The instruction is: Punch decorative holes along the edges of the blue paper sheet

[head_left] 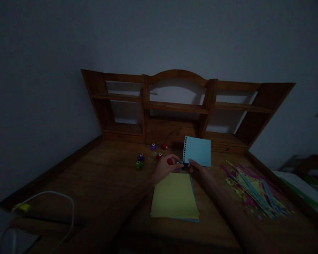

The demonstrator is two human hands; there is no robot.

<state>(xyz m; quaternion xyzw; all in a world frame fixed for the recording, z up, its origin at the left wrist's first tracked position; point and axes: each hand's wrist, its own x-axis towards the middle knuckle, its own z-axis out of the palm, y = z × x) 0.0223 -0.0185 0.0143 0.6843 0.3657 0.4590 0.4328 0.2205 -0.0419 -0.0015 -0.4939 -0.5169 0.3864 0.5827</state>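
My right hand (197, 166) grips the lower edge of a light blue sheet of paper (197, 151), thumb on top. A row of small holes runs down the sheet's left edge. My left hand (165, 166) is closed at the sheet's lower left corner, its fingertips on what looks like a small dark paper punch (185, 164). A red knob-like piece (170, 161) shows by the left fingers; whether it is held or lies behind them is unclear. Under both hands lies a stack of yellow paper (175, 197), with blue sheets at its edges.
Small knob-like punches, one green (139, 164), one purple (153, 146) and several others, stand on the desk (108, 183) among light blue scraps. Cut strips (254, 187) are heaped at right. A wooden shelf (175, 106) rises behind; a white cable (73, 208) loops at left.
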